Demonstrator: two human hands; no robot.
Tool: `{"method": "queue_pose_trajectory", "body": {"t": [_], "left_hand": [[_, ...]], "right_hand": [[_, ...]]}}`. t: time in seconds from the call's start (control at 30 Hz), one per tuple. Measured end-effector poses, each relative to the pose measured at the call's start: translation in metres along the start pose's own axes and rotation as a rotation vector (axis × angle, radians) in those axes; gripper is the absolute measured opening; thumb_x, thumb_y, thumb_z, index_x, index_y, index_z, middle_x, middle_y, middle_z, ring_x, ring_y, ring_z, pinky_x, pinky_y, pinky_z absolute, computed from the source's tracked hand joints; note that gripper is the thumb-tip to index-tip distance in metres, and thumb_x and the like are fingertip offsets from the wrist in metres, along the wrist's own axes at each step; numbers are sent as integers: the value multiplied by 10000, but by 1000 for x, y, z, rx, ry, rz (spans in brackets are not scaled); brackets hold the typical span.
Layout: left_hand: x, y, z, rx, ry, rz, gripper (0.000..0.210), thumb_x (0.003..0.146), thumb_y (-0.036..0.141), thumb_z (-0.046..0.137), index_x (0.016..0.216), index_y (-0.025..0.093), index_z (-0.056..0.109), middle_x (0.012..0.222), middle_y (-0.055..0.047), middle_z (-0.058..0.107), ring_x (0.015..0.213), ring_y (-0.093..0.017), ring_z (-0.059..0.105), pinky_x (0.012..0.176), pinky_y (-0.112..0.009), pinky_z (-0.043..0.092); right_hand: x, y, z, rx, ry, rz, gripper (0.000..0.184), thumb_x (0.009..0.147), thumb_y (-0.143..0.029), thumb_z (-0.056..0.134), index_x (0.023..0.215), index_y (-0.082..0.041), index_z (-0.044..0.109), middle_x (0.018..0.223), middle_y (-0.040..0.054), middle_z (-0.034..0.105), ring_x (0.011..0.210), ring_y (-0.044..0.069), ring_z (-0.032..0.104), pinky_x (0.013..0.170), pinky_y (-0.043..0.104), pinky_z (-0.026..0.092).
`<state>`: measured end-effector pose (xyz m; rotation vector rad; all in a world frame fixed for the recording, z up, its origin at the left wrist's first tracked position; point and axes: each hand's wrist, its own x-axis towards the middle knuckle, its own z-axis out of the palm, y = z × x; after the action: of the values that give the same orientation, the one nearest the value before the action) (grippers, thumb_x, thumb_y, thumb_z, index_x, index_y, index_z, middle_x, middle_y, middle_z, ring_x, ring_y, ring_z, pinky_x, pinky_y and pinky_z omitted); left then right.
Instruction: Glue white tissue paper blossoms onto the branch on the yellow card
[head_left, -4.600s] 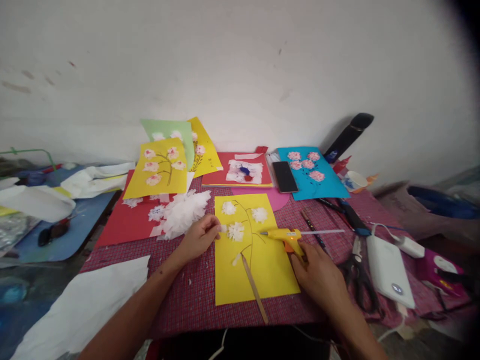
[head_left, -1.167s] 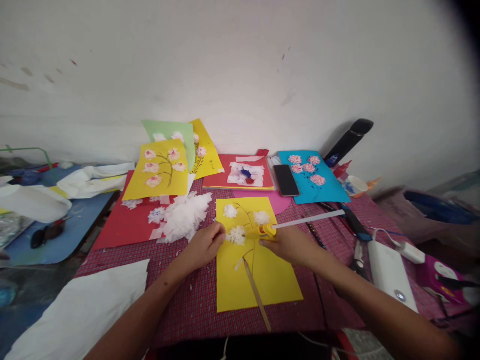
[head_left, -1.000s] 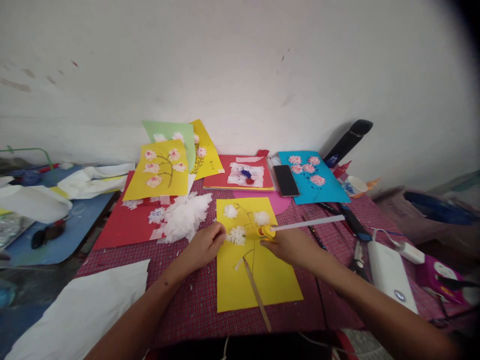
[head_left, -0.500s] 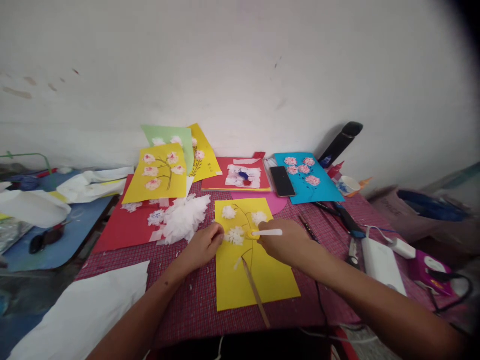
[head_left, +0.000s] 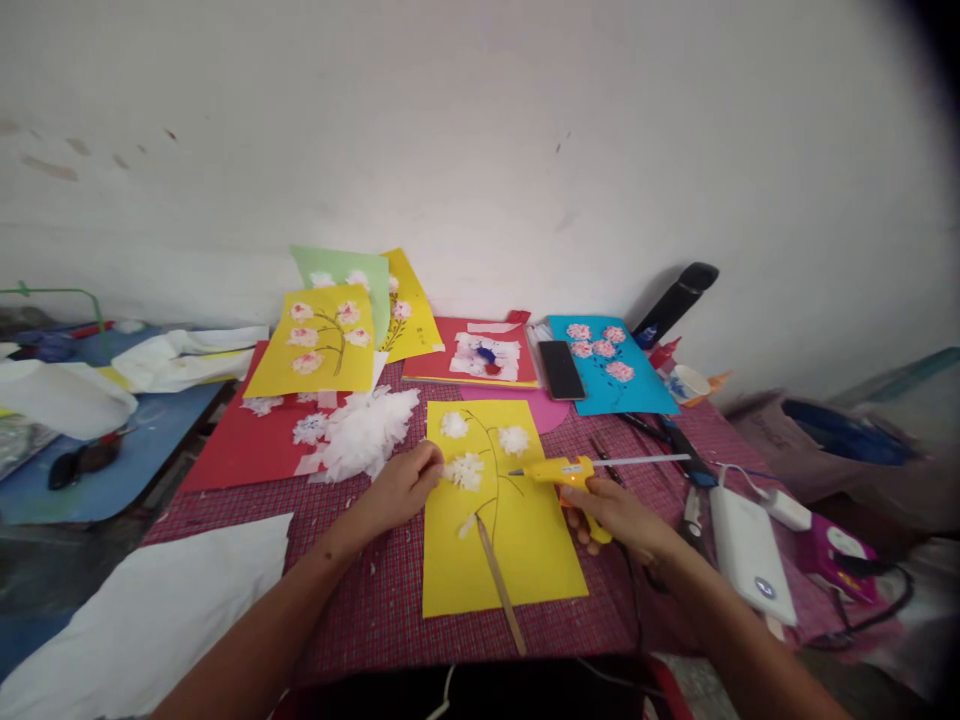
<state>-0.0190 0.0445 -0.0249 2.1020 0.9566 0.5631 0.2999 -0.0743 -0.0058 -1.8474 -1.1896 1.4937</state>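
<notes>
A yellow sheet (head_left: 502, 575) lies in front of me, with thin dark branches drawn on it and three white tissue-paper flowers (head_left: 514, 440) on its upper half. My right hand (head_left: 611, 512) grips a yellow hot glue gun (head_left: 559, 470) above the sheet's right side. Its nozzle points left and a white glue stick sticks out the back. My left hand (head_left: 409, 482) is closed at the sheet's left edge, close to a flower (head_left: 466, 472); anything between its fingertips is hidden. A wooden stick (head_left: 501, 590) lies across the lower sheet, a small white tissue scrap (head_left: 466, 525) at its tip.
Left of the sheet is a heap of white tissue pieces (head_left: 371, 435) on red paper (head_left: 236, 455). Finished flower cards (head_left: 289, 370) lean at the back. A phone (head_left: 561, 370), a blue card (head_left: 660, 395), a cutter (head_left: 686, 455) and a white power bank (head_left: 752, 560) stand to the right.
My right hand has moved right and down with the glue gun, which now shows side-on, away from the upper right flower. My left hand stays at nearly the same place.
</notes>
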Motion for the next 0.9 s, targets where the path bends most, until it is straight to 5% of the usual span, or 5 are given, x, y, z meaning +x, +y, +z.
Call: {"method": "queue_pose_trajectory", "body": {"t": [0.17, 0.37, 0.6, 0.8, 0.9], "left_hand": [[0, 0, 0, 8, 7, -1, 142, 952, 263, 411, 868, 206, 511, 802, 10, 562, 735, -161, 546, 666, -292, 376], [0, -1, -1, -71, 44, -5, 118, 926, 254, 455, 861, 198, 536, 789, 15, 564, 720, -147, 534, 652, -271, 386], [-1, -4, 4, -341, 139, -136, 100, 877, 277, 558, 853, 181, 567, 735, 15, 600, 671, -129, 546, 624, -244, 412], [1, 1, 5, -629, 117, -242, 149, 833, 303, 632, 823, 176, 554, 652, 15, 634, 570, -116, 561, 565, -237, 435], [2, 3, 7, -691, 141, -271, 167, 811, 305, 659, 837, 176, 558, 645, 16, 641, 572, -118, 581, 569, -240, 458]], "right_hand": [[12, -14, -10, -452, -1, -60, 492, 977, -499, 343, 673, -175, 555, 619, 69, 647, 502, 160, 590, 462, 255, 424], [-25, -25, 18, -1016, 462, -235, 333, 945, -448, 474, 943, -160, 641, 895, 155, 715, 744, 257, 679, 573, 302, 386], [-50, -24, 115, -1077, 131, -311, 216, 889, -323, 525, 926, -151, 651, 862, 124, 720, 709, 259, 697, 583, 298, 419], [-50, -20, 110, -1159, 103, -231, 184, 832, -172, 510, 914, -128, 668, 842, 161, 729, 702, 283, 714, 568, 300, 432], [-55, -6, 97, -964, 133, -301, 185, 828, -160, 511, 950, -150, 649, 794, 106, 725, 686, 241, 700, 581, 282, 447]]}}
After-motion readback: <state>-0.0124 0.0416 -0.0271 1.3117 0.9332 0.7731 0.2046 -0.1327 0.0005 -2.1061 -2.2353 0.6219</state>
